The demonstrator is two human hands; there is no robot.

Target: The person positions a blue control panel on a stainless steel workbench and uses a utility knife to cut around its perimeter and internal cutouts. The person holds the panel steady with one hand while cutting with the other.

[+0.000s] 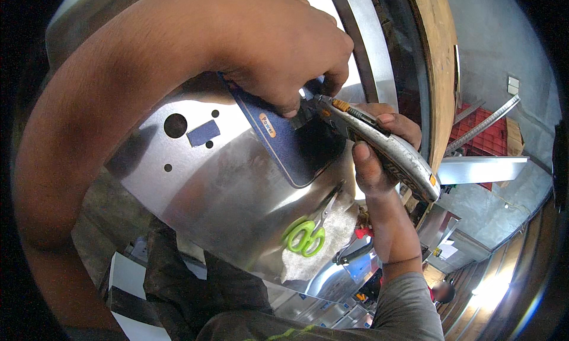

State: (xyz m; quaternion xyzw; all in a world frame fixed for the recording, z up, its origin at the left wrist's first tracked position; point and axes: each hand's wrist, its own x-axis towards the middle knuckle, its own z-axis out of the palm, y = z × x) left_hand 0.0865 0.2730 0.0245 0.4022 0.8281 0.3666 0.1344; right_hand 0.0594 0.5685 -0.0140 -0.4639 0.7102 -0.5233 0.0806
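A silver utility knife [385,145] with an orange slider is gripped in my right hand [379,157], the thumb on its near side. Its front end points left, toward the fingers of my left hand [290,56]. That hand reaches over from the far left, fingers curled and closed above a dark blue panel sheet [296,157] with rounded corners and an orange oval mark. What the left fingers pinch is hidden. The blue sheet lies on a shiny metal plate [219,187] with round holes. A small blue rectangle [204,133] sits by those holes.
Green-handled scissors [305,237] lie on a whitish scrap [320,258] at the plate's near right. Along the right runs a wooden edge [438,62]. Beyond it are a red crate [480,133] and a metal strip [486,124]. A person [443,292] is far off at lower right.
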